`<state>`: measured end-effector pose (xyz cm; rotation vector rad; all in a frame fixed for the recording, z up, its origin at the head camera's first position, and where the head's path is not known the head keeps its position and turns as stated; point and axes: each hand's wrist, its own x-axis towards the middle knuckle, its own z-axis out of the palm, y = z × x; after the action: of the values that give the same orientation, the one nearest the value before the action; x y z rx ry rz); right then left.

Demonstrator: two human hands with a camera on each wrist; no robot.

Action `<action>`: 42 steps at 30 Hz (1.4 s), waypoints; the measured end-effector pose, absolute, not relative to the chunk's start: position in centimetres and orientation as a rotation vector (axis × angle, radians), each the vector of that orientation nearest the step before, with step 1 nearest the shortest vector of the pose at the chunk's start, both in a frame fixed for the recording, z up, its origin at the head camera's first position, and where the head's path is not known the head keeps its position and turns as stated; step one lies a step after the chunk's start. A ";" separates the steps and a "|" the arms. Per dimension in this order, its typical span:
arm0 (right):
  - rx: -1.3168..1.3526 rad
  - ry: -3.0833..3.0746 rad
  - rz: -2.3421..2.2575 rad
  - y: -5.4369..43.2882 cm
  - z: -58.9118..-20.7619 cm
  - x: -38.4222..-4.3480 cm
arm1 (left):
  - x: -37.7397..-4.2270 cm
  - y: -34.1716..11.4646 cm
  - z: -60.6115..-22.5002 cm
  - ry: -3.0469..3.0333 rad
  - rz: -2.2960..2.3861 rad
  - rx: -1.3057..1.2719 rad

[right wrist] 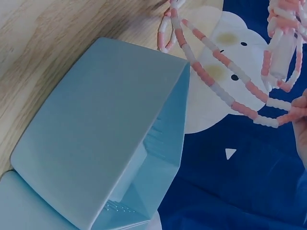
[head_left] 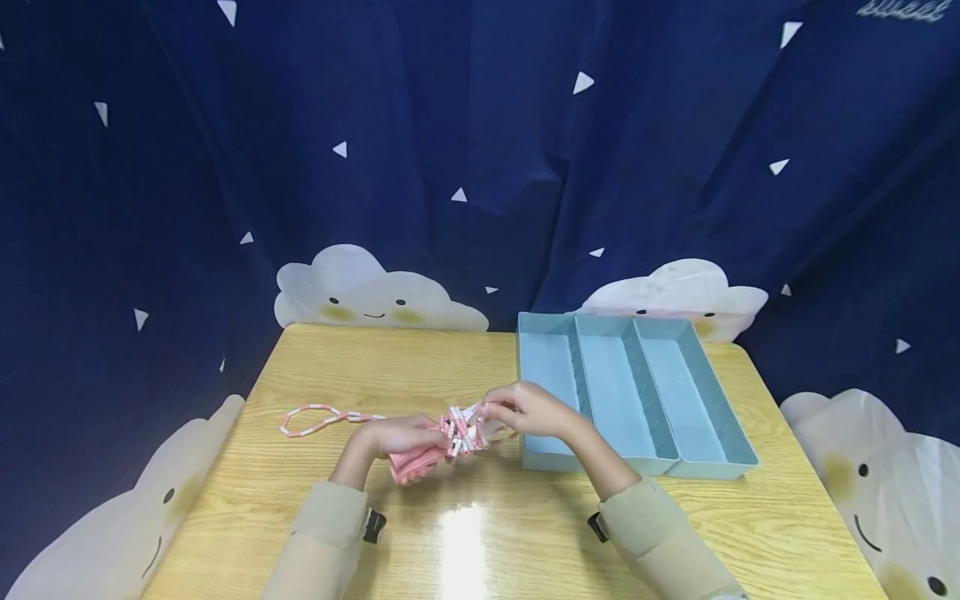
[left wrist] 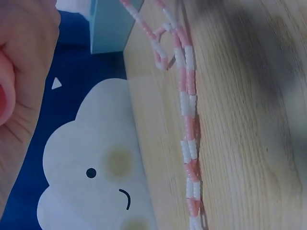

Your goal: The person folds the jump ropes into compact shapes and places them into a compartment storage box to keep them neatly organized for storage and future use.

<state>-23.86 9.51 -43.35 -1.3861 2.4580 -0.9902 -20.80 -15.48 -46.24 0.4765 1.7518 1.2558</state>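
A jump rope with pink and white beads is bunched into a coil (head_left: 465, 431) between the two hands in the head view. My left hand (head_left: 401, 435) grips its pink handle (head_left: 412, 462) just left of the coil. On the right, my right hand (head_left: 525, 407) pinches part of the rope at the coil's edge. A looped tail of the rope (left wrist: 188, 124) trails over the table to the left. In the right wrist view, beaded strands (right wrist: 205, 76) run to the right fingers (right wrist: 301, 129), and a pale, translucent piece (right wrist: 283, 60) shows inside the coil.
A light blue tray (head_left: 617, 387) with three long compartments stands right of the hands, close to the right forearm. Beneath everything is a wooden table (head_left: 390, 358). A dark blue curtain (head_left: 420, 125) with clouds and white triangles hangs behind and around it.
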 end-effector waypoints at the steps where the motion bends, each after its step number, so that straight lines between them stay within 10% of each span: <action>1: -1.392 2.460 -0.987 9.5 -43.3 -23.9 | -20.8 -15.4 -46.2 1.741 1.254 0.472; 42: -1.223 2.105 -1.083 8.6 -43.4 -25.3 | -20.1 -14.1 -45.8 1.419 1.220 0.478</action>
<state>-25.28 8.60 -43.36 -1.2235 2.1051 -1.0834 -20.05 -14.15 -45.83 0.4777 1.4194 1.2204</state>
